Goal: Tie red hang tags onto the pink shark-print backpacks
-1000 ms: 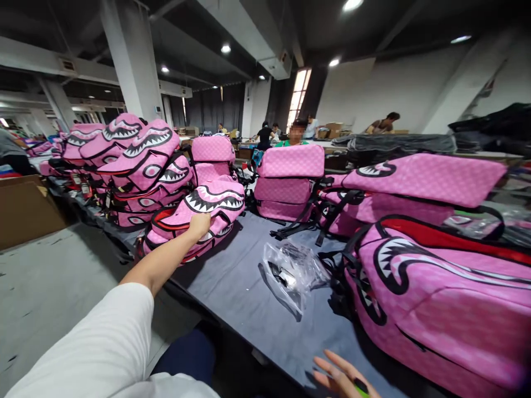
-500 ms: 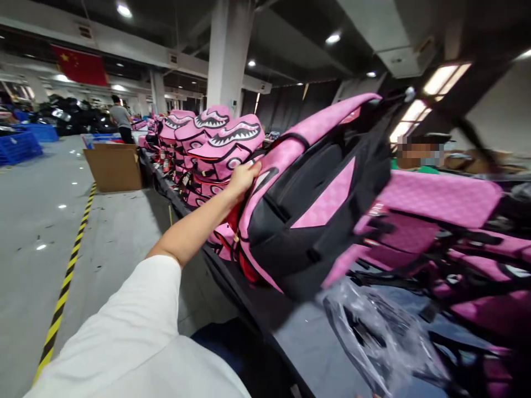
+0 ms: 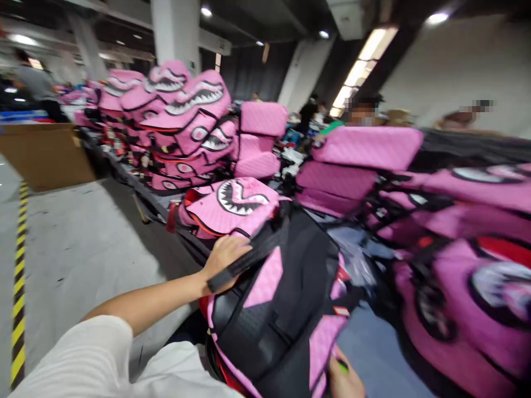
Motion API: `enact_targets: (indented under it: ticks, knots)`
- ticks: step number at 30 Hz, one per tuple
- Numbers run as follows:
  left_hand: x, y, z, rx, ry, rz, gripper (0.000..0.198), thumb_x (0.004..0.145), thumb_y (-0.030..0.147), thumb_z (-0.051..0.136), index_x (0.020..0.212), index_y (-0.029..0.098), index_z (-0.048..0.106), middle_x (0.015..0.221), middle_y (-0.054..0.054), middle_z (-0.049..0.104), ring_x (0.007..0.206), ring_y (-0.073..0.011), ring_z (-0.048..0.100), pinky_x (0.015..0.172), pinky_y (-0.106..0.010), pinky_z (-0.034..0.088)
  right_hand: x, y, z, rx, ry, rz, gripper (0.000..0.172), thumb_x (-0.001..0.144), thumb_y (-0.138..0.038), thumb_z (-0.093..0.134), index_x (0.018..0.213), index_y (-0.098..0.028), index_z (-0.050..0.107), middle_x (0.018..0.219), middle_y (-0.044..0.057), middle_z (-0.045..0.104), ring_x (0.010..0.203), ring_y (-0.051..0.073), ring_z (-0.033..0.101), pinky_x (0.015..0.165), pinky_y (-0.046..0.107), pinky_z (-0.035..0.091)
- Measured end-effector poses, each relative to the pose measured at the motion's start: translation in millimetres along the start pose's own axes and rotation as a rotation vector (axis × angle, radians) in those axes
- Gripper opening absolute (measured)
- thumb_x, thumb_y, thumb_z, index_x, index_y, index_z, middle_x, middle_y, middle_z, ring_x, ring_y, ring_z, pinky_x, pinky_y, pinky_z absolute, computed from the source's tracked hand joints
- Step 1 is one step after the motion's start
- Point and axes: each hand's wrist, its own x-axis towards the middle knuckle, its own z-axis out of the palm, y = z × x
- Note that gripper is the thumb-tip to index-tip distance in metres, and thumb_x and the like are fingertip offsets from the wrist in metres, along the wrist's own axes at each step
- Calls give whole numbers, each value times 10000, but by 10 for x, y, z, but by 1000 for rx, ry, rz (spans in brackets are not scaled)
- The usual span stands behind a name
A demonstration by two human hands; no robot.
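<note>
A pink and black backpack [image 3: 302, 249] lies tilted in front of me, its black back panel and straps facing up. My left hand [image 3: 227, 258] is closed on its upper left edge, beside a black strap. At the lower right, my right hand [image 3: 345, 377] touches the pink lower side; its fingers are partly hidden, and a small green spot shows by them. Just beyond the held bag, another pink backpack [image 3: 240, 202] with a shark-mouth print lies on the table.
Stacked pink shark-print backpacks [image 3: 194, 110] stand farther along the table [image 3: 373, 337]. More pink bags [image 3: 468, 298] crowd the right side. A cardboard box [image 3: 45, 157] sits on the floor at left. People are visible in the background.
The held backpack has come down and closer to me, its back now turned upward. My right hand has come into view at its lower side. The view has swung to the right.
</note>
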Motion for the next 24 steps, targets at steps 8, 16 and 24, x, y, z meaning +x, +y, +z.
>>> enact_targets:
  ticks: [8, 16, 24]
  knots:
    - [-54, -273, 573, 246, -388, 578, 419, 948, 222, 416, 1352, 246, 523, 1416, -98, 523, 1324, -258, 455, 1089, -486, 341, -254, 35, -61, -40, 379, -304, 698, 692, -606, 624, 1160, -89, 672, 1131, 158, 697, 1050, 316, 652, 934, 397, 515]
    - [819, 858, 557, 120, -230, 914, 342, 914, 164, 434, 1218, 178, 591, 1188, -87, 652, 1137, -200, 566, 929, -349, 435, -422, 228, 188, -198, 363, -567, 526, 886, -450, 543, 1260, -90, 628, 953, 125, 746, 708, 209, 707, 665, 253, 555]
    - [1580, 1330, 1668, 360, -432, 1195, 449, 894, 549, 513, 844, 136, 683, 800, -98, 677, 821, -232, 576, 842, -412, 364, -416, 336, -21, -319, 377, -734, 444, 941, -344, 508, 1321, -125, 581, 1025, 124, 734, 772, 205, 724, 706, 250, 557]
